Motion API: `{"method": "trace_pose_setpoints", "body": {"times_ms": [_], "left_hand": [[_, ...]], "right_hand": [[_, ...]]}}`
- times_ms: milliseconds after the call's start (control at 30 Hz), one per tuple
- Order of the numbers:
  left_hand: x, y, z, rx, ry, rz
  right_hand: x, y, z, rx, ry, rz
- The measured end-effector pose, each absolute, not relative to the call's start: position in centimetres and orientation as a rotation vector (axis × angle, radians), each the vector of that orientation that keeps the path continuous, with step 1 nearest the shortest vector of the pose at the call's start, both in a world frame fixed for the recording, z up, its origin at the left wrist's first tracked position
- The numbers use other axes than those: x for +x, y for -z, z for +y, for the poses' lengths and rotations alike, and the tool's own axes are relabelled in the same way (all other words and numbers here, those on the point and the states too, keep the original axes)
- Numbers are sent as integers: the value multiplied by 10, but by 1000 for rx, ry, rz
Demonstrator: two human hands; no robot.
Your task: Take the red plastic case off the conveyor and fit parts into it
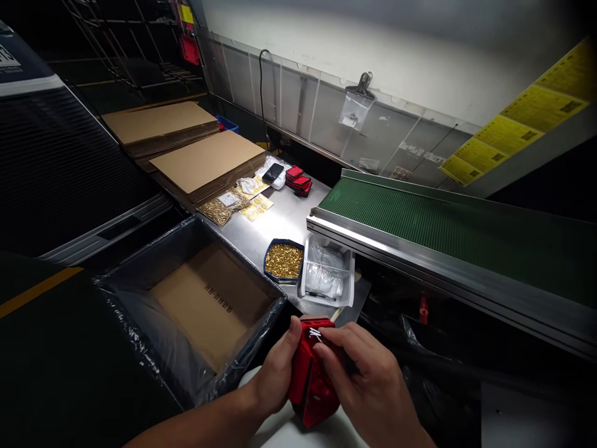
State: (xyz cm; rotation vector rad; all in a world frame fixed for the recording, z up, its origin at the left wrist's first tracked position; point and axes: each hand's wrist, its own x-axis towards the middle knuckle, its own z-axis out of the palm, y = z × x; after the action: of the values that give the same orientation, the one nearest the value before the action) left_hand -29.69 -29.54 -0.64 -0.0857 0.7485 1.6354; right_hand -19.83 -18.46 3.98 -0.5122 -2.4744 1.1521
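Note:
My left hand (278, 367) is closed around a red and black plastic casing (313, 386), gripping it along its left side. White lettering shows near the top of the casing. My right hand (368, 373) has its thumb and index finger pinched together against the casing's upper face, beside the lettering. Whatever lies between those fingertips is too small or hidden to name. Beyond the hands, a dark blue tray (283, 261) full of small gold-coloured metal pieces stands on the metal table (252, 236). To its right sits a white bin (347, 292) of clear plastic bags.
On the left stands a plastic-lined box (186, 311). A green conveyor belt (420, 227) runs along the right. Farther back lie cardboard sheets (208, 160), a bag of gold pieces (221, 208), a phone (273, 173) and stacked red casings (298, 180).

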Motion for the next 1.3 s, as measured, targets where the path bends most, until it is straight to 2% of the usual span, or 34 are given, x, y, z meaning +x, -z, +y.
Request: {"method": "trace_pose_setpoints", "body": {"times_ms": [100, 400, 767, 900, 1067, 1200, 1300], "left_hand": [[-298, 7, -296, -97, -1597, 701], [-299, 0, -293, -222, -1511, 512], [-300, 0, -294, -232, -1466, 551], [-302, 0, -297, -171, -1436, 628], [-300, 11, -298, 272, -1755, 1000], [-294, 22, -297, 628, -1816, 1408], [-293, 24, -297, 1227, -1910, 1663]], "right_hand": [[-195, -41, -181, -481, -1157, -2476], [-195, -43, -176, -145, -723, -2580], [-193, -48, -172, 41, -588, -2615], [-182, -40, -173, -298, -845, -2378], [-179, -21, -192, -997, -1608, -1822], [-200, -9, -194, -1085, -1745, -1343], [-211, -6, -178, -996, -1950, -1086]]}}
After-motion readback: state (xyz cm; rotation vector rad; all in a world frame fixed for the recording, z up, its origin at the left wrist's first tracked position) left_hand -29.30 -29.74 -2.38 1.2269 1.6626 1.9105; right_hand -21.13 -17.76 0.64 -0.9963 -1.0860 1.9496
